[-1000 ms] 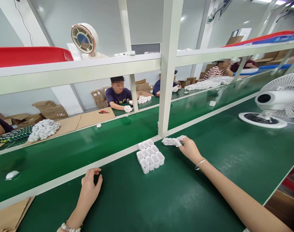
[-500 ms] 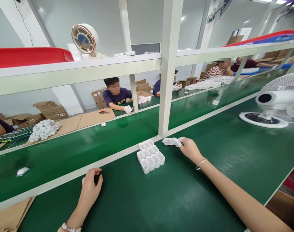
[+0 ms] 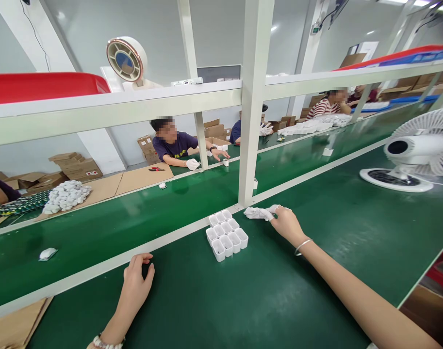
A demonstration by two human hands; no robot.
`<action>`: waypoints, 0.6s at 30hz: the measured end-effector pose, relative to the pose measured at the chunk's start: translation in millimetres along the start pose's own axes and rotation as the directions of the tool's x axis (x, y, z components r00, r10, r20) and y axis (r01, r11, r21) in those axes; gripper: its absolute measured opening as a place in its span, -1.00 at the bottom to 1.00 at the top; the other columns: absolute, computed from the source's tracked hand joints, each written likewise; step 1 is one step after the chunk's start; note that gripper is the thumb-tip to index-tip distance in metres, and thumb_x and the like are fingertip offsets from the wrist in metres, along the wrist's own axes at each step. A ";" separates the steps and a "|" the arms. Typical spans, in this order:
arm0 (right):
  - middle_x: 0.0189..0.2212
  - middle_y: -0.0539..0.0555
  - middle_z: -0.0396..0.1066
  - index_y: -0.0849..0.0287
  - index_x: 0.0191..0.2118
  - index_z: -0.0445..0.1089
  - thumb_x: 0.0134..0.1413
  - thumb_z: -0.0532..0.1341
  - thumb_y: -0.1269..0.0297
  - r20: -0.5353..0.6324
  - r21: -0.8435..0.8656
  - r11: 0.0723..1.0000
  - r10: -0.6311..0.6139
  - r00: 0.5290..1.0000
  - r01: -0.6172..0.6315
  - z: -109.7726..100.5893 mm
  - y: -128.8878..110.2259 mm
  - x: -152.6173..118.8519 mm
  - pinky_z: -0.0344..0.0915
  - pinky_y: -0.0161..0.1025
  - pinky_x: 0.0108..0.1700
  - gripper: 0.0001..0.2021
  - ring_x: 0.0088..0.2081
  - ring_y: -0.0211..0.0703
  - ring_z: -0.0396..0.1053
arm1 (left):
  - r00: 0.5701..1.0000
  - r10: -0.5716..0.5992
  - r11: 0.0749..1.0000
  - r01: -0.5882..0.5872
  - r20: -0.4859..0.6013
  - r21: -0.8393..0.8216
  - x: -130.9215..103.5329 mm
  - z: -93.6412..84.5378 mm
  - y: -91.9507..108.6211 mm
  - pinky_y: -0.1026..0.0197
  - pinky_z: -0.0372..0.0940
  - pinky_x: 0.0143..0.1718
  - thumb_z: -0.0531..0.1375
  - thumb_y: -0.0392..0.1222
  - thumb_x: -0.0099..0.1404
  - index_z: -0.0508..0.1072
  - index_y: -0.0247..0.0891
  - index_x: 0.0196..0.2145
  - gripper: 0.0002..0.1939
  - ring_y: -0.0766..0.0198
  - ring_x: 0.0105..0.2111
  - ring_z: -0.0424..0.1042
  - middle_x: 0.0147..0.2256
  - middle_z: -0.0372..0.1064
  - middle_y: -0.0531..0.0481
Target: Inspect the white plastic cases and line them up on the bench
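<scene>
While the left hand (image 3: 137, 278) lies on the surface (image 3: 279, 295), grip open, the right hand's (image 3: 288, 226) grip is closed on cloth (image 3: 256, 213) near cups (image 3: 219, 256).

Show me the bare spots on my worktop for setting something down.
The worktop is bare between the left hand and the white cups, and between the right hand and the desk fan. It is crowded near the post, where cups, white cloth and right hand sit close.
</scene>
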State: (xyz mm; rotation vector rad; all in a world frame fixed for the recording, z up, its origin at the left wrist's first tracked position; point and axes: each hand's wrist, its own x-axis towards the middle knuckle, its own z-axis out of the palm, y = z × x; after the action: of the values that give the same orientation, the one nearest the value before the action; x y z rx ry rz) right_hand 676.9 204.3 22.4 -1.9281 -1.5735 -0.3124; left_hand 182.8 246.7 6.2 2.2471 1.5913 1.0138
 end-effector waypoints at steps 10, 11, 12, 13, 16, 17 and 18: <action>-0.62 0.06 0.20 0.08 -0.60 -0.03 0.10 -0.01 0.25 -0.043 0.031 0.999 0.018 0.999 -0.017 -7.0 -5.3 -0.4 0.00 -0.22 -0.45 -0.72 -0.56 -0.12 0.15 | 1.000 -0.001 1.000 0.001 -0.002 0.001 0.2 -0.5 0.3 -0.18 0.32 -0.10 0.01 0.06 0.24 0.33 -0.20 -0.19 -0.68 -0.02 -0.17 0.43 -0.20 0.36 -0.14; -0.60 0.05 0.21 0.09 -0.57 0.00 0.11 0.00 0.22 -0.050 0.044 0.999 0.014 0.999 -0.012 -8.0 -6.9 -0.5 0.04 -0.22 -0.42 -0.74 -0.53 -0.12 0.17 | 1.000 -0.003 1.000 0.003 -0.001 0.000 0.1 -0.5 0.4 -0.19 0.31 -0.09 0.01 0.06 0.24 0.33 -0.20 -0.19 -0.68 -0.02 -0.17 0.43 -0.20 0.35 -0.15; -0.57 0.05 0.24 0.10 -0.54 0.05 0.12 0.01 0.19 -0.056 0.056 0.998 0.010 0.998 -0.007 -8.9 -8.4 -0.5 0.08 -0.22 -0.38 -0.76 -0.50 -0.11 0.21 | 1.000 -0.004 1.000 0.004 0.002 -0.002 0.1 -0.5 0.4 -0.19 0.31 -0.09 0.01 0.06 0.24 0.32 -0.20 -0.19 -0.68 -0.02 -0.17 0.42 -0.19 0.35 -0.15; -0.53 0.05 0.27 0.11 -0.50 0.10 0.10 0.02 0.18 -0.060 0.067 0.998 0.008 0.998 -0.004 -9.4 -9.6 -0.6 0.11 -0.22 -0.33 -0.79 -0.45 -0.10 0.25 | 1.000 -0.005 1.000 0.005 0.007 -0.004 0.1 -0.5 0.5 -0.20 0.31 -0.08 0.01 0.06 0.24 0.32 -0.20 -0.19 -0.67 -0.02 -0.16 0.42 -0.19 0.35 -0.16; -0.42 0.07 0.34 0.13 -0.39 0.18 0.06 0.06 0.18 -0.067 0.083 0.997 0.007 0.998 -0.001 -9.4 -10.7 -0.4 0.16 -0.20 -0.25 -0.86 -0.34 -0.06 0.31 | 1.000 -0.013 1.000 0.013 0.019 -0.010 0.1 -1.0 0.9 -0.20 0.30 -0.07 0.00 0.07 0.24 0.32 -0.21 -0.18 -0.66 -0.02 -0.15 0.40 -0.18 0.34 -0.17; -0.41 0.07 0.35 0.13 -0.38 0.19 0.05 0.06 0.18 -0.067 0.083 0.997 0.007 0.998 -0.001 -9.1 -10.2 -0.2 0.16 -0.20 -0.25 -0.86 -0.33 -0.06 0.32 | 1.000 -0.016 1.000 0.017 0.021 -0.012 0.1 -1.2 1.1 -0.20 0.30 -0.07 0.00 0.07 0.24 0.32 -0.21 -0.18 -0.66 -0.02 -0.15 0.40 -0.18 0.34 -0.17; -0.41 0.08 0.35 0.13 -0.37 0.20 0.06 0.07 0.18 -0.066 0.081 0.997 0.007 0.998 -0.002 -8.6 -9.4 -0.1 0.16 -0.20 -0.25 -0.86 -0.33 -0.06 0.32 | 1.000 -0.018 1.000 0.018 0.021 -0.013 0.1 -1.4 1.2 -0.20 0.30 -0.07 0.00 0.08 0.24 0.32 -0.21 -0.18 -0.65 -0.02 -0.15 0.40 -0.18 0.33 -0.17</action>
State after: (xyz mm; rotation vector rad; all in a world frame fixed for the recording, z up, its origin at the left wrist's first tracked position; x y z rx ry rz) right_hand 669.7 200.0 32.0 -1.8406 -1.5154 -0.3027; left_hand 182.9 246.0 7.9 2.2236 1.5890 0.9895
